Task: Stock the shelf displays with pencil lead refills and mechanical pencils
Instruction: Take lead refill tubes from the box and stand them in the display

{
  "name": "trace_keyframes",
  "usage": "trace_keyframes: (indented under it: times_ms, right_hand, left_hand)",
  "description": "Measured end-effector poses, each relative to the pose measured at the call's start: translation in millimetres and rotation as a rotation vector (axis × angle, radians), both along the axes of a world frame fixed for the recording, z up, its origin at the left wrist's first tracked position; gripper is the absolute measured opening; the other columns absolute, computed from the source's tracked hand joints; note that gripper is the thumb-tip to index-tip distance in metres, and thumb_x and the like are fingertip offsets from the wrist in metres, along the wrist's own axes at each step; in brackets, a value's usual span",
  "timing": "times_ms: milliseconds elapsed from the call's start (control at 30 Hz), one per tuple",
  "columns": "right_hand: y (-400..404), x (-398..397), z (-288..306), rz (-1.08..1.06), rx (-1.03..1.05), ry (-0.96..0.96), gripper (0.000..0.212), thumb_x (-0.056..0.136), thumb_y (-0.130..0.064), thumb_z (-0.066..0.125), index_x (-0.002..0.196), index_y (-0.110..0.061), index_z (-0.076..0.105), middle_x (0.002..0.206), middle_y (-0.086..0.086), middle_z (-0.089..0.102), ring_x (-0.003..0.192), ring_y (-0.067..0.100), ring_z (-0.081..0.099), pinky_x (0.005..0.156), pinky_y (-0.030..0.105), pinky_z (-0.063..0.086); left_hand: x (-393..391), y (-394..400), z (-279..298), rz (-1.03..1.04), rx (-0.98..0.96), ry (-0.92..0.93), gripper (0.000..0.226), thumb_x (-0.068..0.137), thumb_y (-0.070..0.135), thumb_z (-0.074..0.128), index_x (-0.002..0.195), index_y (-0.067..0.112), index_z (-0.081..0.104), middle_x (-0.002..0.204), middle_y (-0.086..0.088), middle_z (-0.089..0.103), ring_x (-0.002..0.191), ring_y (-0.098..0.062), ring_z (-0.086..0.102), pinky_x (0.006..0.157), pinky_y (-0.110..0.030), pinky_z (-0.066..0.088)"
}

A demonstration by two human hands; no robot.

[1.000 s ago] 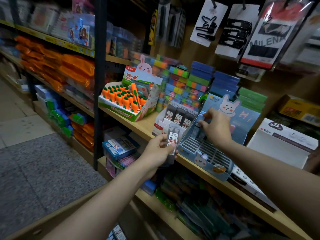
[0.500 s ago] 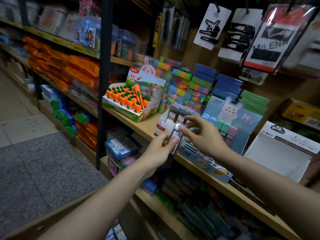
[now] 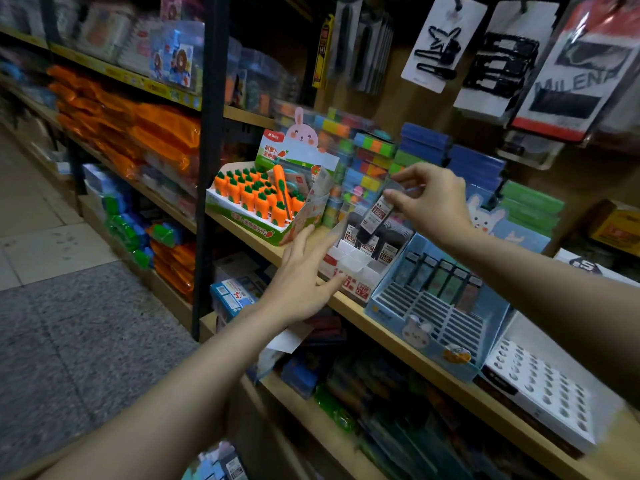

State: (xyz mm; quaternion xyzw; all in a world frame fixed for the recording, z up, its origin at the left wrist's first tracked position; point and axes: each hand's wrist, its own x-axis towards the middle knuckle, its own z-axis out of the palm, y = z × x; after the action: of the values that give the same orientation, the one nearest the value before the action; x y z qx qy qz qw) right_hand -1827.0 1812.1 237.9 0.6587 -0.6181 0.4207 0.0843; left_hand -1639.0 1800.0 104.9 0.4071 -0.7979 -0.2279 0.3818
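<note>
Since the earlier frame, the lead refill case has been passed from the left hand to the right hand and lifted above the white refill display box. It is now pinched at its upper end between the right thumb and fingertips, hanging tilted just over the dark cases already standing in the back row of that box. The left hand has been emptied and its grip is spread, with fingers straight and reaching toward the near left corner of the white box; whether contact is made cannot be told. The box is seen on the wooden shelf, between the carrot eraser display on its left and the blue bunny display tray on its right, where a row of slim items is held in slots.
</note>
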Motion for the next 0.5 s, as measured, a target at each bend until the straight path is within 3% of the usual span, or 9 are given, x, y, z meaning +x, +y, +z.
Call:
trace_keyframes:
  times_ms: [167, 500]
  right_hand:
    - [-30, 4, -19, -0.012, -0.022, 0.073, 0.020, 0.082, -0.025, 0.077, 0.100, -0.017, 0.072, 0.089, -0.005, 0.066, 0.078, 0.008, 0.061, 0.072, 0.022, 0.050]
    - [-55, 8, -45, -0.084, 0.061, 0.305, 0.025, 0.080, -0.034, 0.078, 0.100, -0.019, 0.075, 0.099, 0.001, 0.071, 0.089, 0.018, 0.064, 0.075, 0.036, 0.053]
  left_hand:
    - [-6, -7, -11, -0.061, -0.021, -0.124, 0.067, 0.092, 0.049, 0.056, 0.150, 0.040, 0.024, 0.162, 0.010, -0.008, 0.148, -0.012, 0.001, 0.117, -0.034, 0.014]
    - [-4, -3, -13, -0.078, 0.002, -0.117, 0.067, 0.093, 0.046, 0.057, 0.150, 0.042, 0.021, 0.161, 0.017, -0.012, 0.148, -0.010, 0.003, 0.113, -0.037, 0.028]
